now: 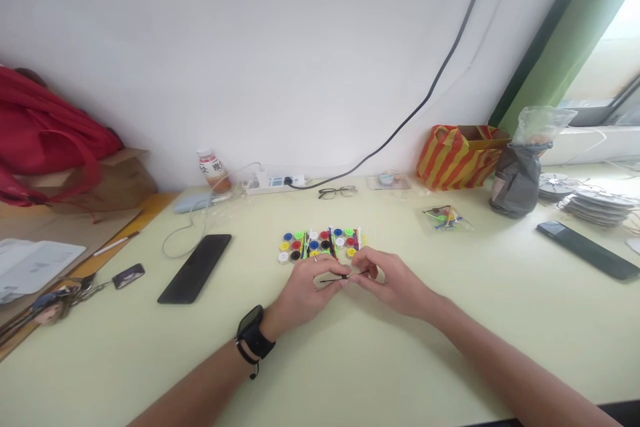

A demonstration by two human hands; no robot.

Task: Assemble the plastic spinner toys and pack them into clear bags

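My left hand [309,291] and my right hand [387,279] meet over the pale green table [350,360], fingertips together. Between them they pinch a thin black stick [334,278] with a small black piece on it. Just beyond the fingers lies a cluster of small coloured round pieces [320,244] in blue, yellow, red, green, white and black, with several thin coloured sticks among them. A black watch sits on my left wrist [254,332].
A black phone [195,268] lies left of the hands, with keys [75,290] and papers farther left. Glasses [338,192], a power strip [280,181] and a bottle [214,169] stand by the wall. A small clear bag [445,219], a striped bag [460,155] and a dark device [586,250] are on the right.
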